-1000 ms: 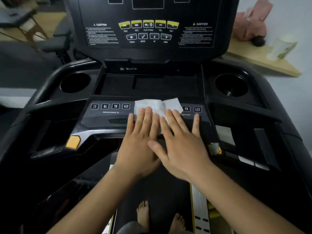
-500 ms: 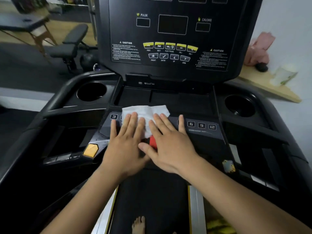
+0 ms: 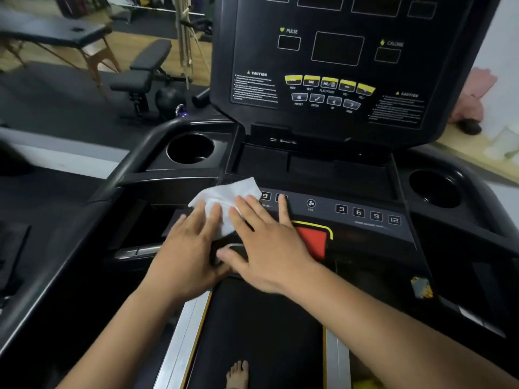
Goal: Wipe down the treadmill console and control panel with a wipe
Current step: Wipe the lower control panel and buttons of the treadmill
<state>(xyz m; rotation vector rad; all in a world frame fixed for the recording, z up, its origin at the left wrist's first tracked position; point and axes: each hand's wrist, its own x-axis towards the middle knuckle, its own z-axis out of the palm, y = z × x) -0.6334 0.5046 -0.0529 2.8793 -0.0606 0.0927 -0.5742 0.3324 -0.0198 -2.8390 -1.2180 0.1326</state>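
A white wipe (image 3: 224, 195) lies flat on the left part of the treadmill's grey control panel (image 3: 365, 217), over the left row of number keys. My left hand (image 3: 185, 248) and my right hand (image 3: 269, 248) both press it down with flat, spread fingers, side by side. The right hand partly covers the red stop button (image 3: 313, 242). The fan key and the right number keys are uncovered. The upright console (image 3: 337, 51), with dark displays and yellow keys, rises behind the panel.
Cup holders sit at the left (image 3: 189, 148) and right (image 3: 434, 189) of the tray. The belt (image 3: 261, 332) and a bare foot (image 3: 238, 373) are below. A weight bench (image 3: 140, 71) stands left; a wooden shelf (image 3: 463, 155) runs along the right wall.
Both hands have slid the wipe leftward along the control panel, from its middle to its left end. The red stop button and the fan key have come into view.
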